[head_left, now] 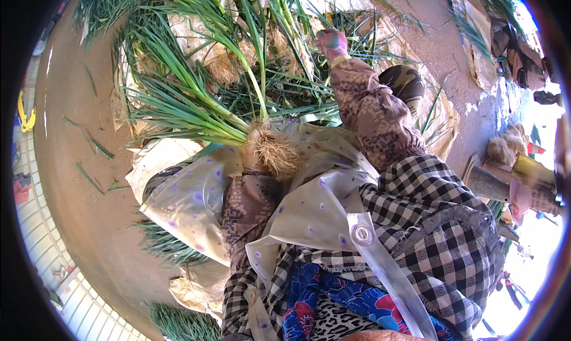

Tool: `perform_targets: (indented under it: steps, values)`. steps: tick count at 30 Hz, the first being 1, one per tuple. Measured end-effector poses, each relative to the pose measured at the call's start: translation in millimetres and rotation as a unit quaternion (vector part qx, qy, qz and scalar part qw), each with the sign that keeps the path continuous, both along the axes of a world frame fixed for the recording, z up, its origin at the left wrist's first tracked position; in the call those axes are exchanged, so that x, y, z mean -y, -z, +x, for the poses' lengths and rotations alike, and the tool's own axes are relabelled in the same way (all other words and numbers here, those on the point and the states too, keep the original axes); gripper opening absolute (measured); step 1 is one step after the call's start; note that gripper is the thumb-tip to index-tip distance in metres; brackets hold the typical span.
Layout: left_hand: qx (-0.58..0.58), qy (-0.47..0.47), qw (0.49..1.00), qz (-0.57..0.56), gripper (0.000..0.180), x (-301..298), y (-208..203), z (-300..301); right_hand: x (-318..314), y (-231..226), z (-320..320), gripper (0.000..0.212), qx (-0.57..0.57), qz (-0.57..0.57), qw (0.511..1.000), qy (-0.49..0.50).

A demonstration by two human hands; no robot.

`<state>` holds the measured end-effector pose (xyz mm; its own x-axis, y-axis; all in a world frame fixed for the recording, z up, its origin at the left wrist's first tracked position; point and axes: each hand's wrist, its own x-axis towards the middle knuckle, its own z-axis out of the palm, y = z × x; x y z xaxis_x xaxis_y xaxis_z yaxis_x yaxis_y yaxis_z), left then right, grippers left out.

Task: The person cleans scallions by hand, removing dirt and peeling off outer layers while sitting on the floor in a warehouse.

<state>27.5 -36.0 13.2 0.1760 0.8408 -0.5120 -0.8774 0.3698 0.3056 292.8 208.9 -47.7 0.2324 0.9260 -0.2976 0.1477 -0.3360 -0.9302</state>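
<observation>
My left hand [250,158] is closed around the pale lower ends of a bunch of green onions [205,112]. Its tangled roots [278,152] stick out to the right, over my lap. The long green leaves fan toward the upper left. My right arm stretches forward, and my right hand [333,42], in a pinkish glove, is closed beside more rooted green onions [291,41] on the pile. Whatever its fingers hold is hidden. A clear plastic apron [315,201] with purple spots covers my lap.
More green onions [110,11] are heaped ahead on tan sheeting [437,124]. Other bunches [181,323] rest on the brown floor [77,139] at my left. A yellow object [25,112] stands at the far left. Buckets and a pink item [520,199] crowd the right side.
</observation>
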Motion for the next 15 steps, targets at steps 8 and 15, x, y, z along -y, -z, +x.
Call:
perform_targets:
  steps: [8,15]
  values:
    - [-0.010,-0.001,1.000,-0.012,0.031,14.7,-6.3,-10.8,95.0,-64.5,-125.3,0.027,-0.438,-0.139,0.850,-0.258]
    - [-0.002,0.000,1.000,-0.014,0.032,15.5,-4.5,-7.3,69.2,-109.2,-173.5,0.025,-0.352,-0.120,0.906,-0.202]
